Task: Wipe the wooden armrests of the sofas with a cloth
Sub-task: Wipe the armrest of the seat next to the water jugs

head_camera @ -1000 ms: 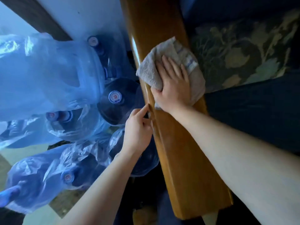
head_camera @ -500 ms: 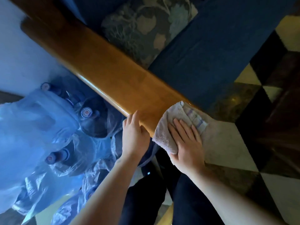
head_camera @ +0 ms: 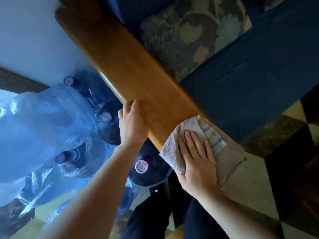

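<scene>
R hand (head_camera: 198, 163) lies flat, fingers spread, pressing the cloth (head_camera: 181, 144) onto the near end of the wooden armrest (head_camera: 131, 66), lower centre of frame; palm pressure likely keeps the cloth from slipping while wiping. L hand (head_camera: 133, 123) curls over the armrest's outer edge just beside it, holding nothing else, prob. bracing. Blue sofa seat (head_camera: 250, 75) w/ patterned cushion (head_camera: 189, 31) upper right. Water jugs (head_camera: 107, 118) in plastic at left, blurred. Armrest's end hidden under cloth; far end cut off at top.
</scene>
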A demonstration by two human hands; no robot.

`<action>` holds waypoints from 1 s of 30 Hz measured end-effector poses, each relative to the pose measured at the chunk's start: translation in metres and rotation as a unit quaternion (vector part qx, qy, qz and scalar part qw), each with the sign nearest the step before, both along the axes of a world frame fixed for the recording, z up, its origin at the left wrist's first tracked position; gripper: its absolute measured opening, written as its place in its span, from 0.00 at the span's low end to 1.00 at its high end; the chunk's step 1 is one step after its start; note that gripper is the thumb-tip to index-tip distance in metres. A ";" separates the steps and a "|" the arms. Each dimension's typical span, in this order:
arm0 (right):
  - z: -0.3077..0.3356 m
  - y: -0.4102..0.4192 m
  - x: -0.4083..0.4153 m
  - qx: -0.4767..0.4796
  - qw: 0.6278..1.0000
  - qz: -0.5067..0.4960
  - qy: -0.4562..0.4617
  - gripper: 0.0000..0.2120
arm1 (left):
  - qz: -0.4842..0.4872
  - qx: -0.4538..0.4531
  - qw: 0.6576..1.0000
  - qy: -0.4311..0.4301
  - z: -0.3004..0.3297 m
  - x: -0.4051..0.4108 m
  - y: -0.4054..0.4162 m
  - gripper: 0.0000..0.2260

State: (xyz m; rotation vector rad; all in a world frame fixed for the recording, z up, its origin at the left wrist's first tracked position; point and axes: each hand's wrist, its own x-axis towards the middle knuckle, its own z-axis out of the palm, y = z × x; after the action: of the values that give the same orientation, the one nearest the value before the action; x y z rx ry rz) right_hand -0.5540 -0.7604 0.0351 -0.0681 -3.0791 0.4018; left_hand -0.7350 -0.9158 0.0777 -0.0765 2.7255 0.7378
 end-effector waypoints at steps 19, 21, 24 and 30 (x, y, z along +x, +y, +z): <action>0.005 -0.119 -0.428 -0.021 0.974 0.226 0.024 0.34 | 0.458 0.350 0.816 -0.045 -0.021 -0.087 -0.040 0.19; 0.001 -0.124 -0.445 -0.008 0.972 0.234 0.015 0.35 | 0.422 0.308 0.851 -0.056 -0.020 -0.078 -0.030 0.28; 0.000 -0.121 -0.445 -0.006 0.967 0.256 -0.006 0.37 | 0.410 0.261 0.871 -0.077 -0.019 -0.061 -0.020 0.32; 0.007 -0.073 -0.361 -0.035 0.959 0.279 -0.017 0.35 | 0.389 0.219 0.885 -0.129 -0.005 -0.008 -0.015 0.17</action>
State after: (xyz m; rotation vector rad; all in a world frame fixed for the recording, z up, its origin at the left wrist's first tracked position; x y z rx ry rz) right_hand -0.9153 -0.8336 0.0417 0.8140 -3.0650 0.5259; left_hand -0.7430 -0.9305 0.0726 -1.1177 2.1509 1.4074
